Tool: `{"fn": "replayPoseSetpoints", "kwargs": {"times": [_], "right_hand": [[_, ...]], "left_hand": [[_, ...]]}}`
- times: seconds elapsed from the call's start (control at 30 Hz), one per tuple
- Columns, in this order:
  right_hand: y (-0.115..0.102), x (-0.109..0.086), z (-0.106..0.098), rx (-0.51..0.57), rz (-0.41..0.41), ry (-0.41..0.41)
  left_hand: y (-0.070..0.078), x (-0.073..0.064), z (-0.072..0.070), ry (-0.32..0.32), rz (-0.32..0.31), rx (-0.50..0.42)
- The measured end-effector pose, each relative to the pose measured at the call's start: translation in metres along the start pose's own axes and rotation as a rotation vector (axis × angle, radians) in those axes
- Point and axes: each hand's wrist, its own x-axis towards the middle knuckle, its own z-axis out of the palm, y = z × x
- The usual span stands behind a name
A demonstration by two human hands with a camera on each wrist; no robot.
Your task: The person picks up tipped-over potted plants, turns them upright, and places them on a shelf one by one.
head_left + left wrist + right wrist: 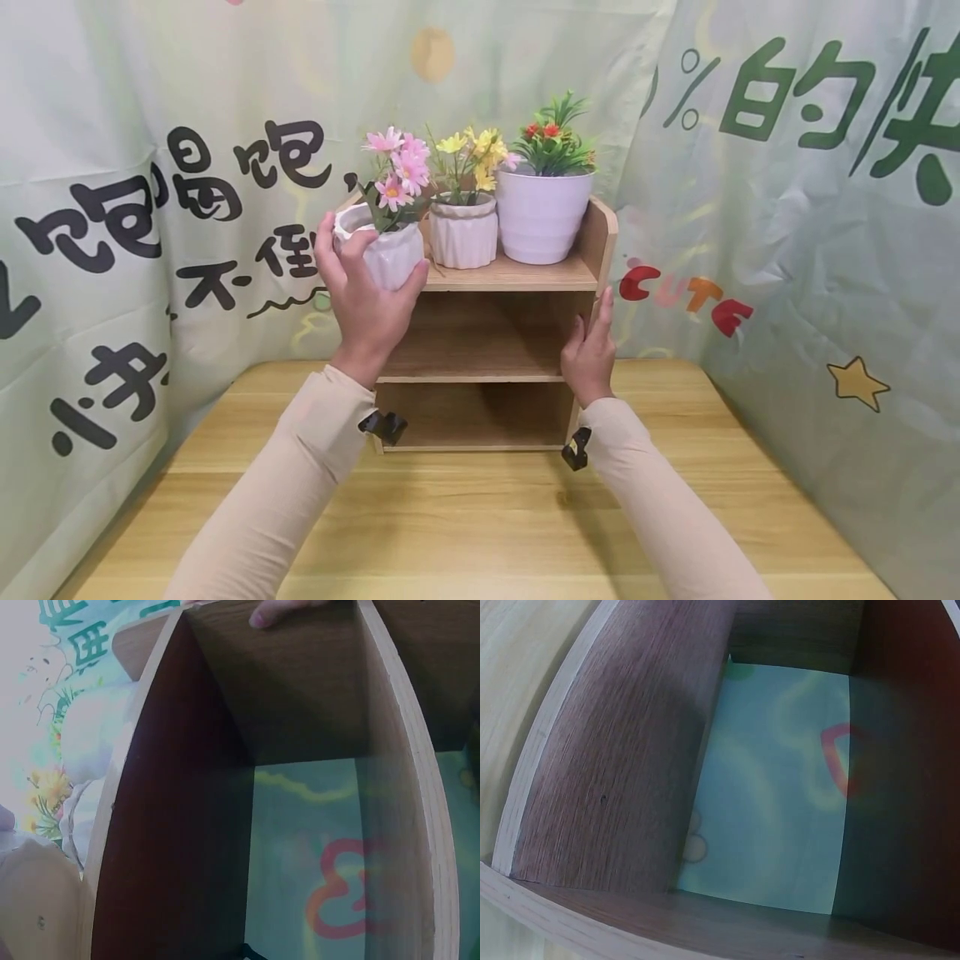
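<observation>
At the left end of the small wooden shelf unit (480,372), my left hand (371,304) grips a white ribbed flower pot with pink flowers (393,258), thumb at its right and fingers spread round its left and front. The pot overlaps the top board's front edge in the head view; its side also shows in the left wrist view. My right hand (590,354) holds the unit's right side panel, thumb on the inner face and fingers on the outer. That thumb (274,611) shows at the top of the left wrist view.
On the top board stand a ribbed white pot with yellow flowers (465,233) and a larger white pot with red flowers (542,217). The unit stands on a wooden table (480,525), with a printed cloth (787,250) hanging around it.
</observation>
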Motion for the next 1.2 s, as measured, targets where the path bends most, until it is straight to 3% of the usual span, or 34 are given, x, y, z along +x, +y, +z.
{"fn": "replayPoseSetpoints", "kwargs": {"times": [0.8, 1.2], "right_hand": [[0.0, 0.0, 0.0, 0.011, 0.004, 0.008], [0.0, 0.0, -0.001, 0.003, 0.01, -0.005]], "left_hand": [[-0.008, 0.005, 0.016, -0.099, -0.097, 0.151], [-0.019, 0.001, 0.021, -0.178, 0.087, 0.316]]}}
